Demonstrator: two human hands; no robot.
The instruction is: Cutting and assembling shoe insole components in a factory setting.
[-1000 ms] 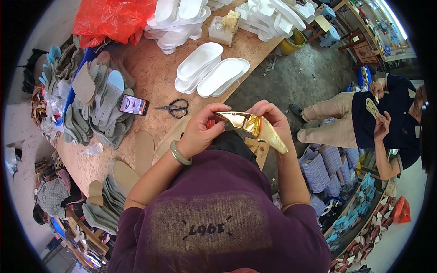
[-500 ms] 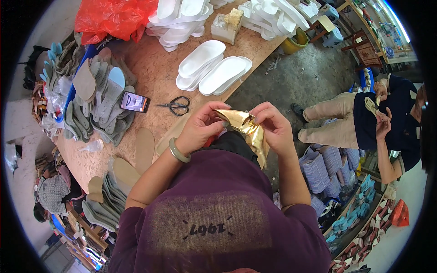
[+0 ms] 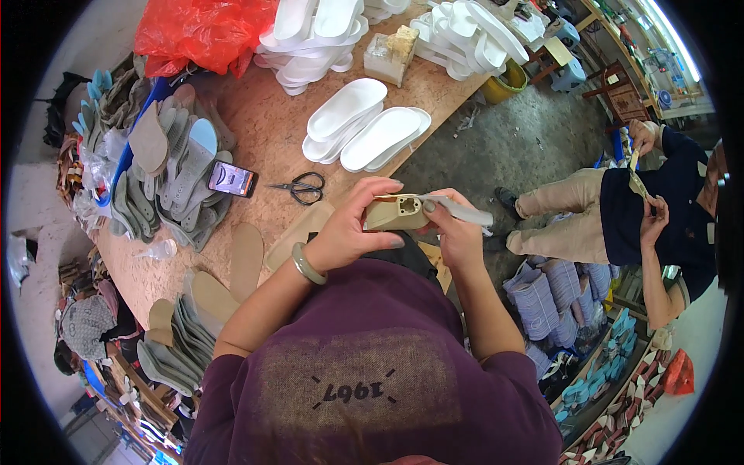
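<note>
My left hand (image 3: 349,225), with a pale bangle on its wrist, is closed round a beige shoe last (image 3: 393,220) held in front of my body. A hole shows in the end of the last that faces up. Against the last's other end my right hand (image 3: 459,242) is closed, gripping a pale grey, flat insole-like piece (image 3: 470,214) that sticks out to the right. Below the hands a bit of gold material (image 3: 435,262) shows, mostly hidden. Black scissors (image 3: 301,187) lie on the table beyond my left hand.
White shoe soles (image 3: 386,138) stand on the wooden table (image 3: 256,116), with more stacked behind. A phone (image 3: 232,179) leans by piled grey insoles (image 3: 186,155). At right a co-worker (image 3: 620,209) stands holding a pale strip. Bundled striped pieces (image 3: 542,291) fill the lower right.
Both hands held gold material stretched between them. Now the left holds a beige shoe last and the right a pale grey flat piece, while the gold lies lower, mostly hidden.
</note>
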